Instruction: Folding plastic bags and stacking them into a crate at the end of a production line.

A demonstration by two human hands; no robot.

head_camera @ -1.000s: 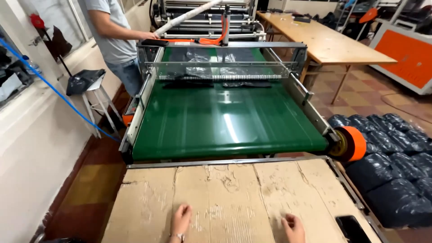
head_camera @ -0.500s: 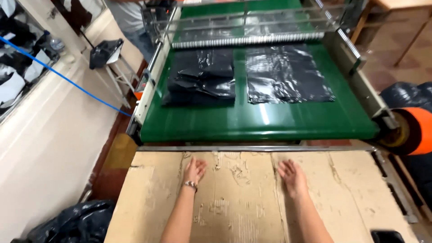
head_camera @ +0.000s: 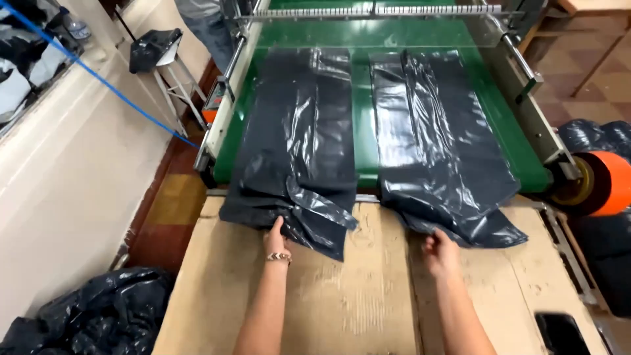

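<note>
Head view looks down on your 2 bare hands at the near end of the green conveyor belt (head_camera: 365, 141), which serves as the landmark. Your left hand (head_camera: 276, 238) touches the near edge of the left stack of black plastic bags (head_camera: 299, 151), fingers stretched out and pushed under a crumpled fold; you cannot tell whether they pinch it. Your right hand (head_camera: 442, 251) meets the near edge of the right stack of black plastic bags (head_camera: 440, 144), fingers curled at the hem, with the grip itself hidden. Both stacks lie lengthwise on the belt, side by side with a strip of green between them, and their near ends spill off the belt onto the cardboard sheet (head_camera: 348, 302) just below it. An orange roller (head_camera: 608, 184) sits at the belt's near right corner. A blue cord (head_camera: 98, 75) runs well left of the belt.
</note>
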